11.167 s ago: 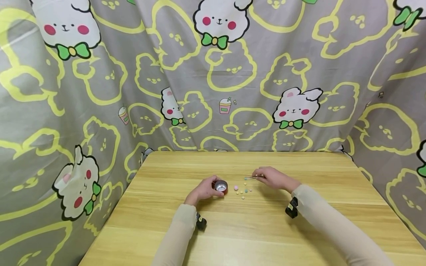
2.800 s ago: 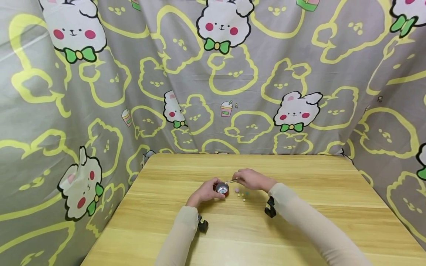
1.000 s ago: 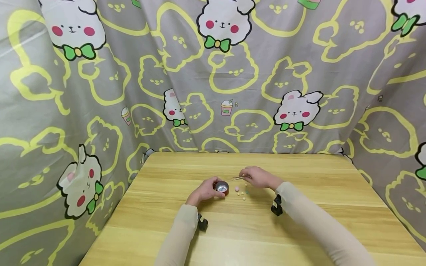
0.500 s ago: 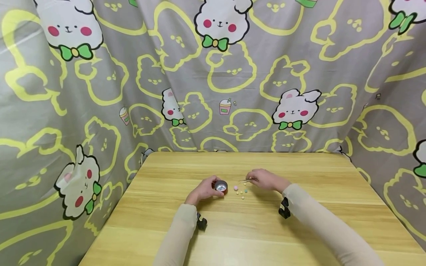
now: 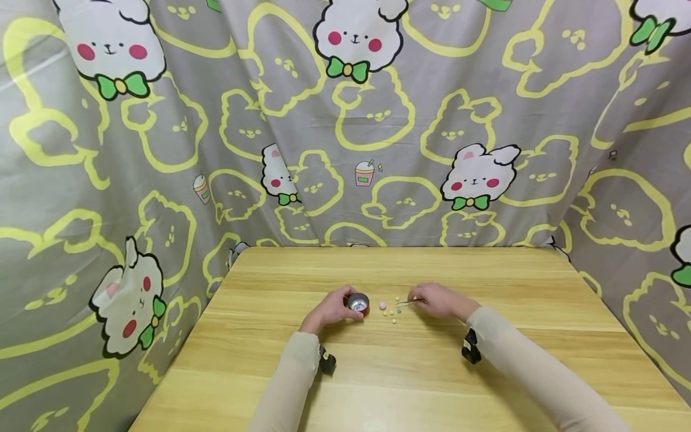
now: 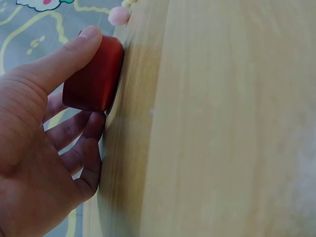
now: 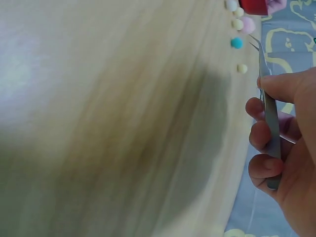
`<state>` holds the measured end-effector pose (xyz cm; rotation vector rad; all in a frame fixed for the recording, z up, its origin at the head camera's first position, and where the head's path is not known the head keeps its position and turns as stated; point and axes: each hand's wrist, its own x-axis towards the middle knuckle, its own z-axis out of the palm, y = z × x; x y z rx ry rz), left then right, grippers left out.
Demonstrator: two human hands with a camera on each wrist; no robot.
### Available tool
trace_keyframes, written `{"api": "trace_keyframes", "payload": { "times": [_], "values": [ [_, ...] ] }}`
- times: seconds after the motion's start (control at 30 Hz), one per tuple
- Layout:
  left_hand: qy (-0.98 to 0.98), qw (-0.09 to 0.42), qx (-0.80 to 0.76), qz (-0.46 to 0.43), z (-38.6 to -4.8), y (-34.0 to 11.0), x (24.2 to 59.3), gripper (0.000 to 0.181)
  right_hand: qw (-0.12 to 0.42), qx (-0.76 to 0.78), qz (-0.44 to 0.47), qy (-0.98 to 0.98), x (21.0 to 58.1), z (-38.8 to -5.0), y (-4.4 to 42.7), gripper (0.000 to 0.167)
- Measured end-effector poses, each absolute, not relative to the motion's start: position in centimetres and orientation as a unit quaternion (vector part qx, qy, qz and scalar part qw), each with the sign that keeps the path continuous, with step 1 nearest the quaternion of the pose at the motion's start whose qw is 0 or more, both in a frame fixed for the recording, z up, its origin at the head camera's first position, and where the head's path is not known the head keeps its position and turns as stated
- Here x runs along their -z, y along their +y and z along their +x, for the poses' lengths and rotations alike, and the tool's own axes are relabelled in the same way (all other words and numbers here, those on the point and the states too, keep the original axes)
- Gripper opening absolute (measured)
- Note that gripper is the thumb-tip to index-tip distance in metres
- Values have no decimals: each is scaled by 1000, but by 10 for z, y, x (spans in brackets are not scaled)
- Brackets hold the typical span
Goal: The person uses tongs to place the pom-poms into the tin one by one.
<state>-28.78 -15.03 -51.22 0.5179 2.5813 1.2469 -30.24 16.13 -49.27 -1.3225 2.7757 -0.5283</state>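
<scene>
In the head view my left hand (image 5: 333, 309) holds a small red cup (image 5: 365, 311) with a silvery inside, standing on the table. Its thumb lies along the cup's red wall (image 6: 96, 74) in the left wrist view. My right hand (image 5: 439, 300) grips metal tweezers (image 7: 270, 118), their bent tips slightly apart with nothing between them. Those tips are over the pom-poms right of the cup, near a teal pom-pom (image 7: 237, 43). Around it lie a larger pink pom-pom (image 5: 382, 305) and several small pale yellow pom-poms (image 7: 242, 68). What the cup contains is too small to make out.
The wooden table (image 5: 378, 378) extends on all sides of the hands. A grey patterned curtain (image 5: 388, 132) hangs behind it and along both sides. Each wrist carries a black camera (image 5: 471, 347).
From the cup's rim, the right hand has moved right with the tweezers to the teal pom-pom. A teal pom-pom earlier in the tweezers and a tiny pink one are gone from the table.
</scene>
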Motion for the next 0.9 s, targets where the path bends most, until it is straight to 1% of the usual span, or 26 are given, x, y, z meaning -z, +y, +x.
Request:
{"api": "trace_keyframes", "payload": {
  "times": [0.13, 0.33, 0.67, 0.9],
  "values": [
    [881, 111, -425, 177, -288, -150, 510, 49, 9, 173, -419, 891, 497, -302, 163, 13],
    [882, 109, -421, 180, -287, -150, 510, 48, -9, 173, -437, 883, 503, -302, 163, 12],
    [884, 108, -419, 178, -287, -149, 510, 48, 10, 173, -416, 892, 505, -299, 163, 13],
    [886, 108, -414, 179, -287, -151, 513, 47, 12, 170, -417, 893, 508, -300, 166, 13]
  ]
}}
